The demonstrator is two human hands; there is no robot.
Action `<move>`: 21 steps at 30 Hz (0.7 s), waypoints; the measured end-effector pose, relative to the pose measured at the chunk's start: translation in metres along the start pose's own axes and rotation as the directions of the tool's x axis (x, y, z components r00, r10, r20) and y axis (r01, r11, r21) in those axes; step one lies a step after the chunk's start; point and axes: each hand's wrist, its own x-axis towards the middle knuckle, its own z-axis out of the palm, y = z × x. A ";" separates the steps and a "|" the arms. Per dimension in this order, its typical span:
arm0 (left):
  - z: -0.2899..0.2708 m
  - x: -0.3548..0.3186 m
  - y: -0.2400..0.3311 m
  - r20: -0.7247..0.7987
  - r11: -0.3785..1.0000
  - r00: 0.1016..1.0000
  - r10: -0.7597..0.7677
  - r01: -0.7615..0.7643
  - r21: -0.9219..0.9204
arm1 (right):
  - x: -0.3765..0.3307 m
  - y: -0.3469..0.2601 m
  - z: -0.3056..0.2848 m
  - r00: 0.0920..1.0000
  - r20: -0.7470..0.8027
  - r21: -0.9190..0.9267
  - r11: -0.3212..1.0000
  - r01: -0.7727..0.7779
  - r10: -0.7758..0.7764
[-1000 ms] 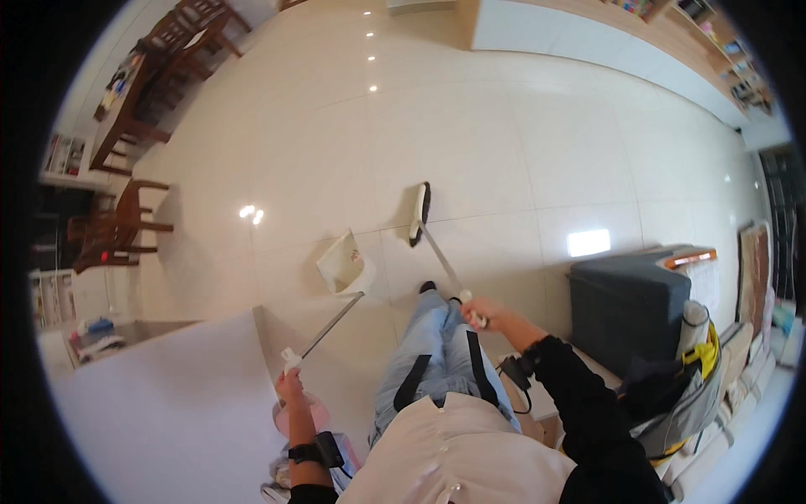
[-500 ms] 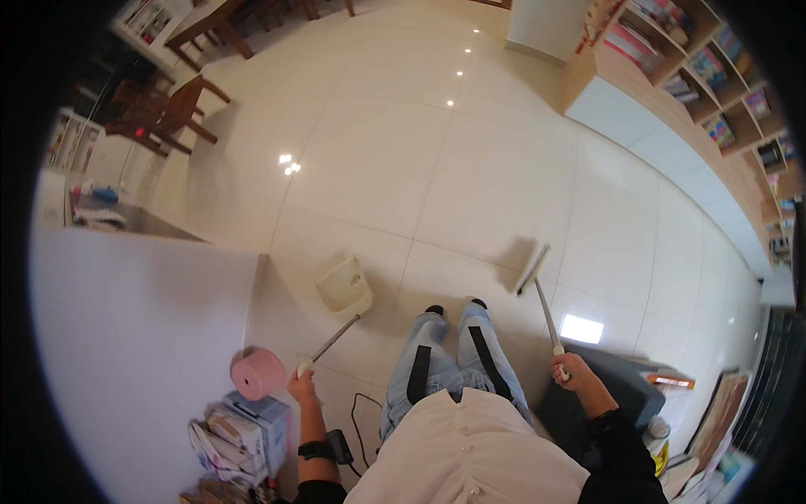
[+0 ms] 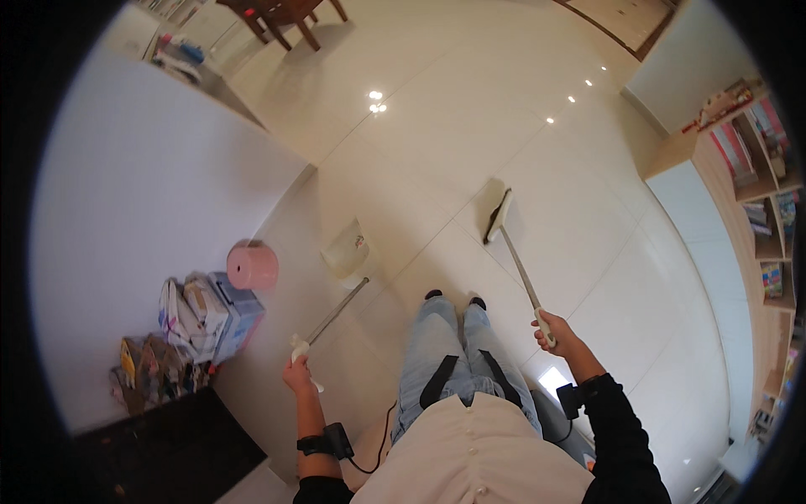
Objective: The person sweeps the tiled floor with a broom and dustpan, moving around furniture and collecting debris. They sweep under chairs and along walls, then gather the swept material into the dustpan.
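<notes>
My left hand (image 3: 297, 374) is closed round the pale handle of a long-handled dustpan (image 3: 342, 254). Its cream pan hangs low at the floor, left of my feet, with its hollow side up. A grey metal pole (image 3: 339, 311) joins pan and grip. In my right hand (image 3: 557, 338) is the pale grip of a broom (image 3: 505, 220). The broom's head is ahead and to the right of my feet, dark bristles facing left toward the dustpan. Whether the bristles touch the floor I cannot tell. Broom and dustpan are apart.
Glossy tiles (image 3: 437, 126) cover the floor. A white half-wall (image 3: 168, 160) runs along the left, with a pink round stool (image 3: 253, 265) and stacked boxes (image 3: 227, 315) beside it. Bookshelves (image 3: 760, 202) line the right. A wooden chair (image 3: 294, 17) stands far off; a cable hangs by my left arm.
My view has turned to the right, and the half-wall now fills more of the left. The broom head has swung forward and left. Both hands keep their grips.
</notes>
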 end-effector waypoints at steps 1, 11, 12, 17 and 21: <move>-0.005 -0.019 -0.011 -0.040 1.000 0.999 -0.003 0.003 0.016 | -0.010 0.002 -0.011 0.999 0.013 -0.075 0.996 -0.050 0.051; -0.025 -0.074 -0.007 -0.157 0.994 0.988 -0.002 -0.015 -0.107 | -0.023 -0.040 -0.025 0.893 0.161 -0.632 0.739 -0.233 0.420; -0.028 -0.078 -0.007 -0.162 0.992 0.987 0.009 -0.029 -0.120 | -0.012 -0.035 -0.020 0.892 0.159 -0.663 0.715 -0.222 0.424; -0.040 -0.107 -0.013 -0.241 0.991 0.970 -0.018 -0.015 -0.135 | 0.073 -0.001 0.038 0.814 0.331 -0.620 0.760 -0.194 0.478; -0.058 -0.112 -0.016 -0.275 0.996 0.959 -0.071 0.050 -0.080 | 0.110 0.005 0.052 0.818 0.226 -0.618 0.727 -0.300 0.529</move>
